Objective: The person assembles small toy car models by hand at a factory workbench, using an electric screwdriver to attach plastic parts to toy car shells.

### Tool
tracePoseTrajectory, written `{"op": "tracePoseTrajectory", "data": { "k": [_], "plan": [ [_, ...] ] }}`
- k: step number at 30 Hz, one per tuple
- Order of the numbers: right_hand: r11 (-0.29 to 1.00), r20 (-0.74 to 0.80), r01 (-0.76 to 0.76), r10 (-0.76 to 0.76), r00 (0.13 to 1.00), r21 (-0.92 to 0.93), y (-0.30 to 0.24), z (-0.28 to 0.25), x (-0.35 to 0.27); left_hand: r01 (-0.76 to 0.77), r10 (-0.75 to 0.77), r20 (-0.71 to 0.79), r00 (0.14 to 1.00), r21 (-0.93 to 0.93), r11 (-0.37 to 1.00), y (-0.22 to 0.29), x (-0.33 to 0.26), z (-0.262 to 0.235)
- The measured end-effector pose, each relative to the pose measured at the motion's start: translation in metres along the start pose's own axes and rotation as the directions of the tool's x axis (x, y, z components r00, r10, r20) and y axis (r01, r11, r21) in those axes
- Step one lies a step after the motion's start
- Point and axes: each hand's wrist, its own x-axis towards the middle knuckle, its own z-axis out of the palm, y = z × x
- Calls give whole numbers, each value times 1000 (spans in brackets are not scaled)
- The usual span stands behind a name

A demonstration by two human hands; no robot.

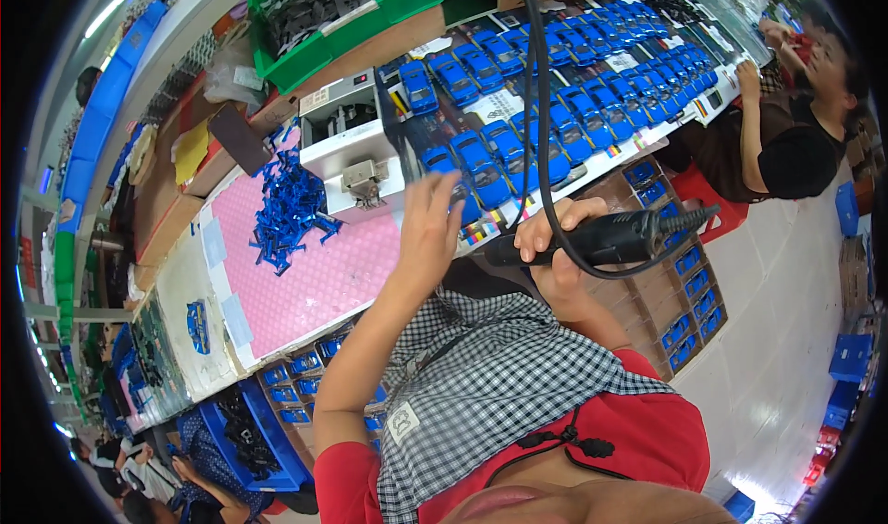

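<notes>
My right hand point(561, 246) is wrapped round a black electric screwdriver point(615, 239) held sideways in front of my apron. A black cable point(546, 126) loops from it and runs up out of view. To the left, my left hand point(428, 228) reaches over the near end of the rows of blue toy cars point(481, 168), fingers stretched and apart beside the nearest car bodies. Whether the fingertips touch a car is hard to make out. Just left of that hand stands a white box-shaped device point(356, 159) with a small metal fixture on its front.
Small blue parts point(287, 209) lie heaped on a pink quilted mat point(324, 274). A green bin point(342, 24) of grey parts stands behind. Trays of blue cars point(689, 311) are below the bench at right. Another person point(786, 145) sits at the far right end.
</notes>
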Motion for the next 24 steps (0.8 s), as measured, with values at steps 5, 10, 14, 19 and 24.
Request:
{"op": "tracePoseTrajectory", "data": {
  "k": [5,10,14,19,24],
  "plan": [
    [977,180,52,-15,984,-207,13,-2,7,-20,-43,275,960,220,975,-24,28,8],
    [982,26,-17,23,999,-189,4,9,9,61,-113,390,914,144,988,-42,38,17],
    [999,-31,-39,39,999,-16,-3,12,15,-89,59,248,967,110,990,-8,32,-30],
    [972,-41,54,-46,998,229,6,27,17,44,-57,257,965,54,998,-12,-32,-93],
    [954,57,-182,173,983,236,43,54,1,239,-259,295,920,103,966,-76,-94,-97]
  ]
}}
